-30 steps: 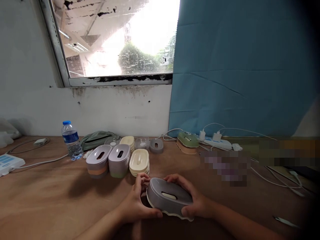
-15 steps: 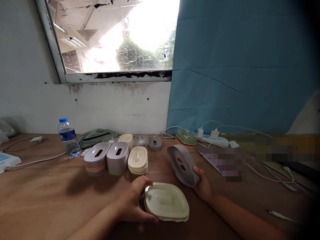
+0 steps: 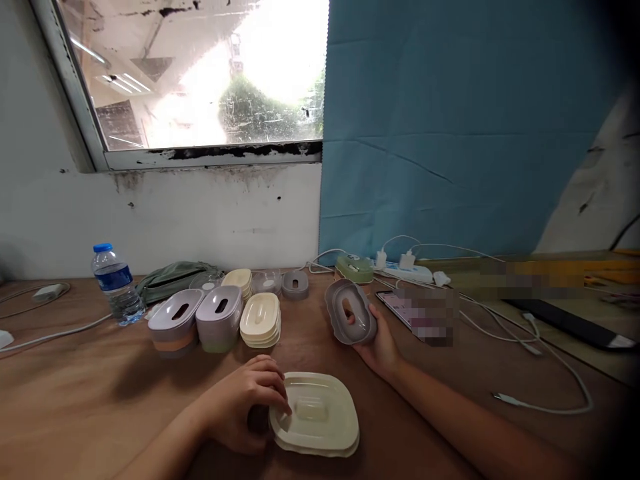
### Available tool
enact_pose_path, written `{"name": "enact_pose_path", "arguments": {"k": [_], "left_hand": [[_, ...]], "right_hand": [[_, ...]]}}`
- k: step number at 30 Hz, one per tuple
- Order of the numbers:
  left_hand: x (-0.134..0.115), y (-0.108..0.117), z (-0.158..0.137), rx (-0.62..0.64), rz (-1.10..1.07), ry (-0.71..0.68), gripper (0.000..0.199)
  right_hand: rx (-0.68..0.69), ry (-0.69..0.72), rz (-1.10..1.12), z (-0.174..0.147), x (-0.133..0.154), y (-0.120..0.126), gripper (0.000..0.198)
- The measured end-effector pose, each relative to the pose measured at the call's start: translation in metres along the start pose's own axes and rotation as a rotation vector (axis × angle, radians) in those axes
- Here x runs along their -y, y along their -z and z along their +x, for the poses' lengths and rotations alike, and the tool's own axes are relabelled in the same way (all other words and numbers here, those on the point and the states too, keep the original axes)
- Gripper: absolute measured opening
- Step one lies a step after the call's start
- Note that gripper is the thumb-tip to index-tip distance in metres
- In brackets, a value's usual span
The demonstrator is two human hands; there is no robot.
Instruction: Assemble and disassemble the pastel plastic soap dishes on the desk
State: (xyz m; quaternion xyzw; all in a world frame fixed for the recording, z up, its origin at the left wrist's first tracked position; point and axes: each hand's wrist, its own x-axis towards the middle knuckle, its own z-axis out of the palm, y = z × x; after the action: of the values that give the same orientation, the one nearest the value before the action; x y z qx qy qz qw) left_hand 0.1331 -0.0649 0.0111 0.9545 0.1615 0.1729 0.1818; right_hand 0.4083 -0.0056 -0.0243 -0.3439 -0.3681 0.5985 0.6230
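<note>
Near the front of the table lies a cream plastic lid [image 3: 320,427] with a raised block in its middle; another rim shows beneath it. At its left edge is my left hand [image 3: 245,403], fingers loosely curled and thumb apart, with fingertips over the rim. It is open and does not grip the lid. My right hand [image 3: 383,347] holds a grey plastic lid [image 3: 363,320] with an oval slot, tilted up above the table. Part of a finger shows through the slot. The fingers behind the grey lid are hidden.
Two lilac slotted tubs [image 3: 220,327] stand at left beside a stack of cream lids [image 3: 260,317]. Behind are a grey slotted lid [image 3: 295,283], a green container [image 3: 355,268] and a water bottle [image 3: 117,287]. A phone [image 3: 410,317] and white cables [image 3: 545,410] lie at right.
My left hand has loosened from the cream lid and shifted left. My right hand has turned the grey lid so its slotted face shows more. The view has swung right.
</note>
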Motion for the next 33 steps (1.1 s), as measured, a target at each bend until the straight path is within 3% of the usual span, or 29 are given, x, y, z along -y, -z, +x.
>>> {"name": "enact_pose_path", "arguments": {"k": [4, 7, 13, 16, 19, 22, 25, 33], "left_hand": [[-0.002, -0.002, -0.001, 0.006, 0.021, -0.038, 0.041], [-0.007, -0.003, 0.000, 0.023, 0.038, -0.020, 0.043], [-0.014, -0.010, 0.004, 0.036, 0.135, -0.087, 0.021], [-0.008, -0.013, 0.001, -0.036, 0.215, -0.173, 0.019], [0.006, -0.014, -0.005, -0.217, 0.347, -0.220, 0.019], [0.023, -0.011, -0.009, -0.460, 0.462, -0.140, 0.024], [0.037, -0.007, -0.011, -0.602, 0.540, -0.031, 0.027], [0.053, -0.009, -0.009, -0.605, 0.579, 0.165, 0.013]], "right_hand": [[0.084, -0.046, 0.002, -0.002, 0.001, 0.001, 0.052], [0.113, 0.009, -0.015, -0.004, 0.000, 0.001, 0.049], [0.122, 0.128, -0.060, -0.005, -0.001, 0.004, 0.042], [0.114, 0.168, -0.164, -0.003, -0.001, 0.008, 0.048], [0.108, 0.175, -0.198, 0.000, 0.000, 0.010, 0.049], [0.109, 0.162, -0.132, 0.000, 0.000, 0.010, 0.043], [0.127, 0.141, -0.080, -0.001, 0.001, 0.008, 0.040], [0.133, 0.148, -0.087, -0.005, 0.001, 0.003, 0.039]]}}
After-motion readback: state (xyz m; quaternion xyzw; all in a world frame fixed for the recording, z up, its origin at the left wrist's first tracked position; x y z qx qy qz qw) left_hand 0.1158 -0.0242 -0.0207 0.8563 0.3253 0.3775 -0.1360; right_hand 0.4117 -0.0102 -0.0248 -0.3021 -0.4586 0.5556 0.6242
